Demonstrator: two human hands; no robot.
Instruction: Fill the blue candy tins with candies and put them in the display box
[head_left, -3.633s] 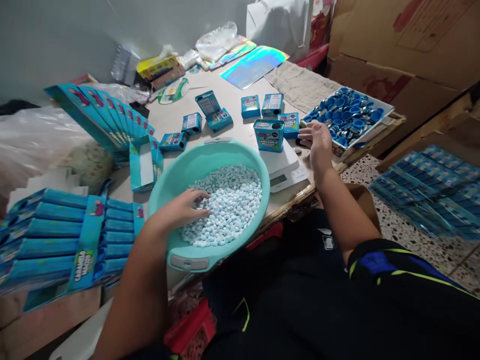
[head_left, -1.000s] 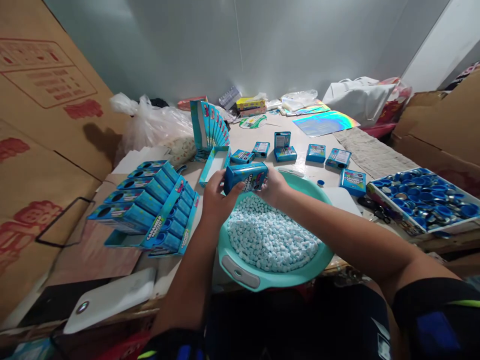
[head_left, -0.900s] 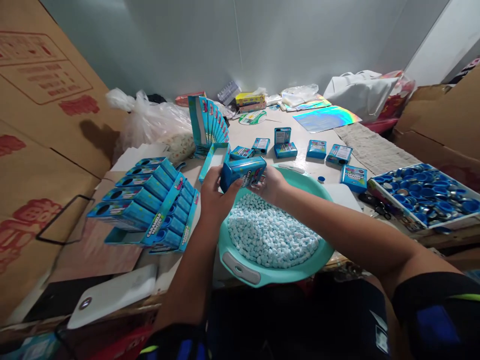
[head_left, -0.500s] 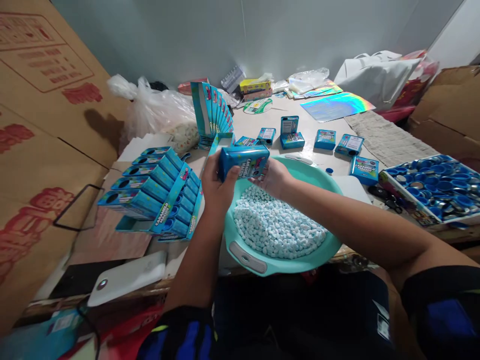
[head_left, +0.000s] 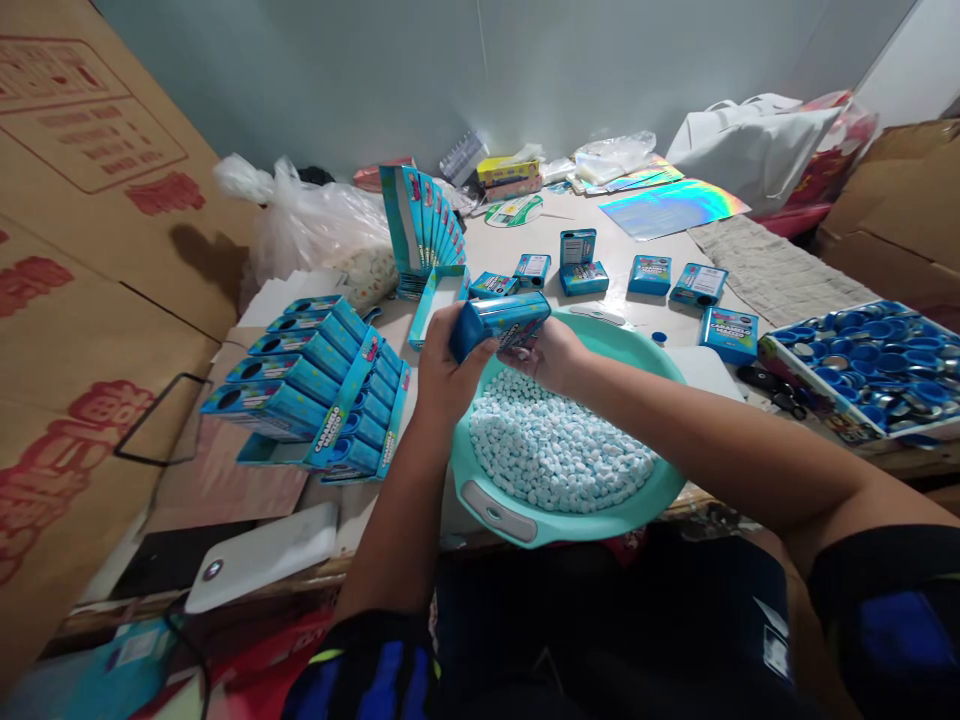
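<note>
My left hand (head_left: 448, 365) is closed around a blue candy box (head_left: 504, 322) with printed lettering, held tilted above the basin. Against the right end of that box is my right hand (head_left: 559, 355), its fingers curled; small pale bits show at the fingertips, but what they hold is partly hidden. Below both hands sits a turquoise basin (head_left: 480, 490) with grey handles, holding a heap of small white and pale-blue candies (head_left: 562, 450). To the left, a display carton (head_left: 330, 440) holds two rows of similar blue boxes with round openings.
An open blue tray (head_left: 424, 320) lies behind my left hand, near a fanned stack of cartons (head_left: 427, 220). Several blue boxes (head_left: 649, 275) stand beyond the basin. Blue caps (head_left: 870, 365) fill a box at right. A large cardboard box (head_left: 67, 300) rises at left.
The held box has moved slightly right and tipped, its top edge turning away. My right hand has stayed by its end, with fingers more curled. The view has shifted a little.
</note>
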